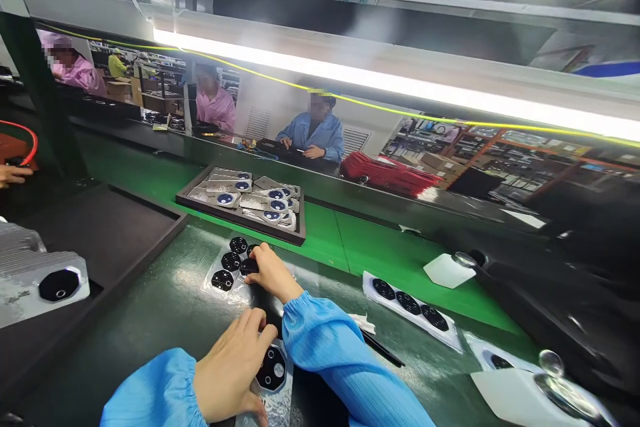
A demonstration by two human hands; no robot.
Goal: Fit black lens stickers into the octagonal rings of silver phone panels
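Observation:
My right hand (270, 271) reaches forward onto a clear plastic sheet (225, 283) that carries several black octagonal lens parts (231, 261). Its fingers are curled, with the fingertips pinching one black part at the sheet's right side. My left hand (231, 370) lies near the bench's front edge, fingers closed on a silver-wrapped phone back cover (273, 380) whose round black camera ring faces up. Both arms wear blue sleeves.
A dark tray (240, 203) of silver covers with blue camera rings sits on the green conveyor belt (350, 240). White strips (410, 310) with black parts lie to the right. A black bin (100, 233) with wrapped covers stands at left. Other workers sit across the line.

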